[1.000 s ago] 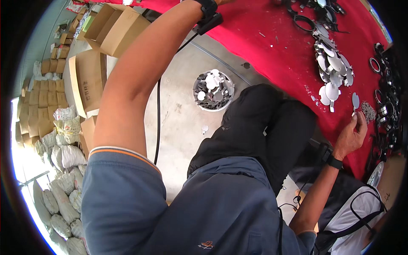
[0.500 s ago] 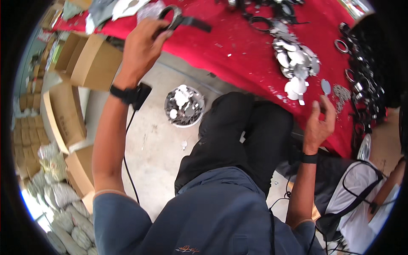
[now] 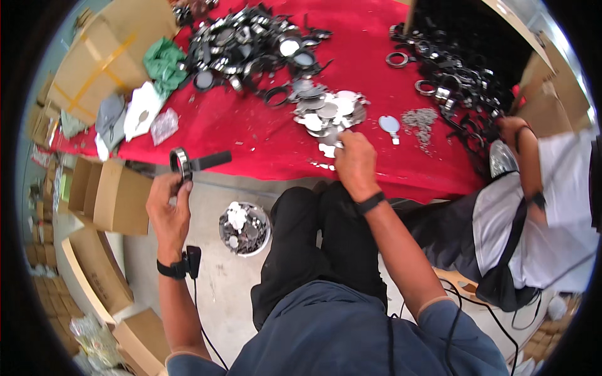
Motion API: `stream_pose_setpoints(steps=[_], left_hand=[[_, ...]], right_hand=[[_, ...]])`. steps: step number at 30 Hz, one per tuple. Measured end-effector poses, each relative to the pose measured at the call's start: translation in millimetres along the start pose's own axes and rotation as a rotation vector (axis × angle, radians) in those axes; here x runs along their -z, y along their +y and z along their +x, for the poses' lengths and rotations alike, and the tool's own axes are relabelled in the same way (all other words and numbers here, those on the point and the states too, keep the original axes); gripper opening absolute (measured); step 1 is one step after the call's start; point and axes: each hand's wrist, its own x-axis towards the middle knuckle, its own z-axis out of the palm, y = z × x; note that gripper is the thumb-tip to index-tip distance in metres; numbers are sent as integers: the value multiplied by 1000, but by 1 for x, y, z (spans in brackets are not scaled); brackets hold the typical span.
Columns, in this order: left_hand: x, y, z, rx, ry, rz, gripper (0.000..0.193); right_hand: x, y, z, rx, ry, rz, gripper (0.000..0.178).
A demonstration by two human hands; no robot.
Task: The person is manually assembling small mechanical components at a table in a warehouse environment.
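My left hand (image 3: 168,210) pinches a watch-like piece (image 3: 182,164), a round silver ring-shaped case with a black strap sticking out to the right. It is held up in front of the table's near edge. My right hand (image 3: 357,166) is at the near edge of a pile of thin silver discs (image 3: 326,111), fingers drawn together. A small bright bit shows at its fingertips, too unclear to name. Right of the pile lies one separate disc with a small tab (image 3: 389,124). Beyond it is a heap of tiny metal pieces (image 3: 421,120).
Black-strapped cases heap up at the far left (image 3: 244,47) and right (image 3: 454,84) of the red cloth (image 3: 357,62). A white-rimmed bucket (image 3: 268,237) of scraps stands on the floor. Open cartons (image 3: 128,194) are at left. A co-worker's arm (image 3: 530,160) reaches in at right.
My view has shifted, showing more of the table. My right hand has gone from beside the separate disc to the disc pile, its fingers closing. My left hand still holds the strapped case.
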Motion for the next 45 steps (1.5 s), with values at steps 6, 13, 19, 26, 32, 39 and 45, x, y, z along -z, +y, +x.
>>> stream_pose_setpoints(steps=[6, 13, 19, 26, 32, 39, 45], left_hand=[[-27, 49, -2, -18, -53, -41, 15], [-50, 106, -2, 5, -272, -56, 14], [-71, 174, 11, -106, -814, -216, 18], [-105, 193, 4, -258, -971, -283, 22], [-123, 198, -1, -358, -959, -335, 20], [-172, 191, 30, -276, -493, -334, 37], [-271, 159, 83, -565, -397, -9, 61]], right_hand=[[-27, -1, 32, -105, 66, 142, 19], [41, -1, 4, -121, 134, 231, 31], [126, -25, -46, -223, -204, 720, 46], [163, -23, -124, -354, -424, 800, 44], [196, -27, -129, -322, -373, 526, 41], [162, -13, -106, -499, 64, 540, 36], [144, 9, -86, -592, 130, 448, 37]])
